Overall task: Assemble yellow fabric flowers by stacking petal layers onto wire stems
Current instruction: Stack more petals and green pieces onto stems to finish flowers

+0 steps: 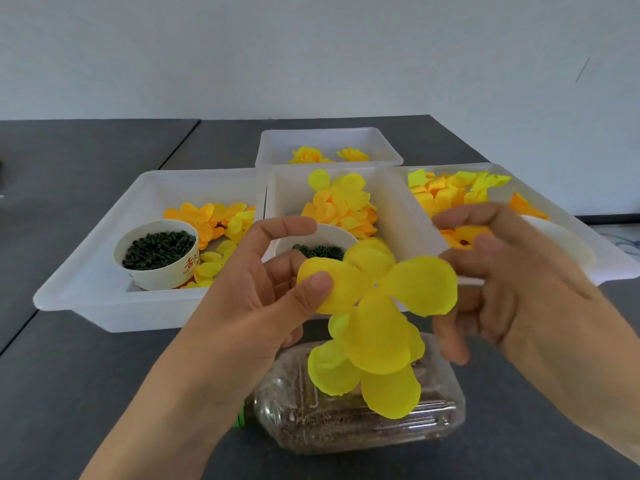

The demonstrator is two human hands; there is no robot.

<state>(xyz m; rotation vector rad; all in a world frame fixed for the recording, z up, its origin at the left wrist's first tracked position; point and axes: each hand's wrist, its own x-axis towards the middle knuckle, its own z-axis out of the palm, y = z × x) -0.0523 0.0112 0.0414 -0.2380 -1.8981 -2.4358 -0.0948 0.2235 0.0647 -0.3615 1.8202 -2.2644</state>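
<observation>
The left hand (263,292) pinches the bright yellow four-lobed fabric petal layer (377,289) above the clear plastic bottle (346,420); the blurred right hand (502,271), loosely curled, should centre its hole

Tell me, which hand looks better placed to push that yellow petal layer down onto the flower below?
Probably the left hand: its thumb and fingers already pinch the petal layer above the stacked petals. The right hand is blurred beside the layer, and whether it touches is unclear.
</observation>
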